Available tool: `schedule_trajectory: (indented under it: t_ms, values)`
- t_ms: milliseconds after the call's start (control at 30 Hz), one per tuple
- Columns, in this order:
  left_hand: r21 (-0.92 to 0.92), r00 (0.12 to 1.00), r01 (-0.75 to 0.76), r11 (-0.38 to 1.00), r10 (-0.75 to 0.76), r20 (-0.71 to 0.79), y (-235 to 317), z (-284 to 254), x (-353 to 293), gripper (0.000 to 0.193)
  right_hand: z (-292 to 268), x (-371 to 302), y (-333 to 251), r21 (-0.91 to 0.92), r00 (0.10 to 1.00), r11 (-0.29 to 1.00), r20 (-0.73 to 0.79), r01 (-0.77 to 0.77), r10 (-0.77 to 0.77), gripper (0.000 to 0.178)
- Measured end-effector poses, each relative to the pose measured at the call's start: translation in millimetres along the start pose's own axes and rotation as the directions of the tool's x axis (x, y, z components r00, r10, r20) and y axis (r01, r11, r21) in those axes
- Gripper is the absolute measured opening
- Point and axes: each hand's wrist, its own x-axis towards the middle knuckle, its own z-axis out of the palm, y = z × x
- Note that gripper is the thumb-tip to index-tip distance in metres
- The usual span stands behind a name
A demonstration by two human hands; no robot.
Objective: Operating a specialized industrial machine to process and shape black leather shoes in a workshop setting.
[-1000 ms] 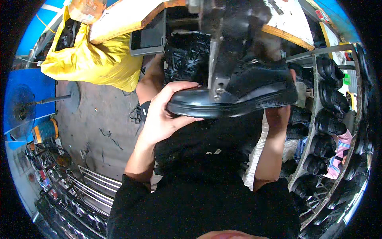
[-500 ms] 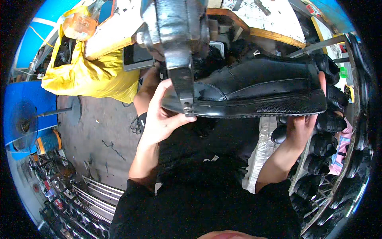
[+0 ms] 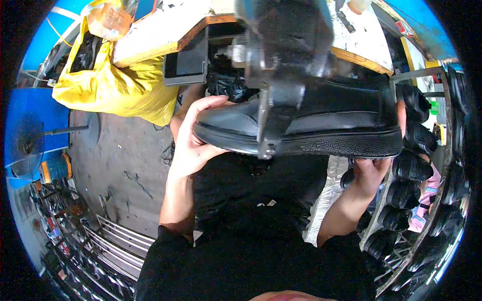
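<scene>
Both my hands hold a black leather shoe (image 3: 226,123), sole downward and toe to the left. My left hand (image 3: 187,150) grips the toe, thumb beneath the sole edge and fingers over the upper. At the heel, my right hand (image 3: 370,173) is closed, its fingers partly hidden behind the shoe. A dark metal machine head (image 3: 286,45), smeared by motion, hangs above and in front of the shoe. Its narrow lower arm (image 3: 266,128) crosses the shoe's front half and ends at the sole edge. Whether that tip touches the sole, I cannot tell.
White worktables with wooden edges (image 3: 165,49) stand beyond the machine. A yellow bag (image 3: 115,95) hangs at the left, above a standing fan (image 3: 30,143). Racks of black shoes (image 3: 406,193) line the right side. A white-barred rack (image 3: 118,246) is at lower left.
The machine head has shifted right in the view, and its lower arm now crosses farther back from the toe. The shoe and both hands sit slightly farther left, still gripping.
</scene>
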Motion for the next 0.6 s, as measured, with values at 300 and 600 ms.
schedule_trajectory:
  t_ms: [300,600]
  values:
    - [-0.403,0.957,0.089,0.911,-0.191,-0.219,-37.6,-4.6,-10.4,0.065,-18.2,-92.6,69.4,-0.399,0.932,0.844,0.115,0.359,-0.343,0.104]
    - [-0.769,0.726,0.639,0.024,-0.350,0.592,-100.4,43.5,-21.2,0.114,3.4,-146.9,29.8,-0.244,0.874,0.953,0.484,0.179,-0.040,0.069]
